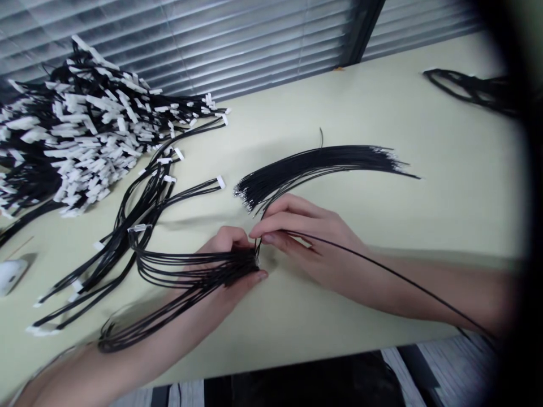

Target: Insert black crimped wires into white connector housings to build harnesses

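My left hand [237, 249] is closed around a bunch of thin black wires [182, 265] that loop back over the wrist. A white connector [139, 228] sits on some of these wires at the left. Close to the bunch's end, my right hand [305, 232] pinches a single black wire [382, 265] between thumb and fingers. That wire trails over the right forearm toward the lower right. Just beyond the right fingers lies a bundle of loose black wires [314, 164] with shiny metal terminals at both ends; a few touch or pass behind the fingers.
A big heap of black cables with white connectors [93, 118] fills the back left, by the blinds [237, 45]. More connector cables [144, 209] lie in front of it. A white rounded object [11, 276] rests at the left edge, and a black cable loop [466, 87] at the back right.
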A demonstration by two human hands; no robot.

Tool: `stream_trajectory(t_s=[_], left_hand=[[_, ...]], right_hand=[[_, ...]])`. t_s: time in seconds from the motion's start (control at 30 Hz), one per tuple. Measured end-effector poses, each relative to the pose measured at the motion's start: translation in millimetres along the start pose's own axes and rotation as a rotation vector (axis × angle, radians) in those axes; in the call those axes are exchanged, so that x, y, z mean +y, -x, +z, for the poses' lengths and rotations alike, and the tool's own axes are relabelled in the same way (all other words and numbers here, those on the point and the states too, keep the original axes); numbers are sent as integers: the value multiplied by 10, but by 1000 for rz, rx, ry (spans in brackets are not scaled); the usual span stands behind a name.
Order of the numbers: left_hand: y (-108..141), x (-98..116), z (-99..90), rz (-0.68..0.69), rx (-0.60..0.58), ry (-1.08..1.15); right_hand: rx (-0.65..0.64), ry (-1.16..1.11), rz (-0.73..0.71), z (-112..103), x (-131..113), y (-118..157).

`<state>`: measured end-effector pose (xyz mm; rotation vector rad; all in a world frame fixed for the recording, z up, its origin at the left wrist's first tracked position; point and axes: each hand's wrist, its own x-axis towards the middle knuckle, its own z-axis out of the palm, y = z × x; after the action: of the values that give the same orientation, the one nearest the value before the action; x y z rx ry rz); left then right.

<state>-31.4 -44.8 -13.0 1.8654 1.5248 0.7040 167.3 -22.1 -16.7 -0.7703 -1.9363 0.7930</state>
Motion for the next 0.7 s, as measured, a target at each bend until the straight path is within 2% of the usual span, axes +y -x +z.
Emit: stream_trajectory(t_s=[0.17,0.27,0.4,0.6,0.7], left_hand=[[-1,-13,10,-22,-7,15],[1,-13,23,-33,10,15],[3,-16,21,-10,6,18],[-7,-11,-21,-27,-44,-50],[-1,12,-18,-35,-9,-50]], right_hand=[[-10,2,95,-17,-55,19],[-42,7,32,-27,-67,38],[-23,17,-28,-29,-32,37],[-68,58,-85,-43,1,47],[-63,39,-118,-37,18,63]])
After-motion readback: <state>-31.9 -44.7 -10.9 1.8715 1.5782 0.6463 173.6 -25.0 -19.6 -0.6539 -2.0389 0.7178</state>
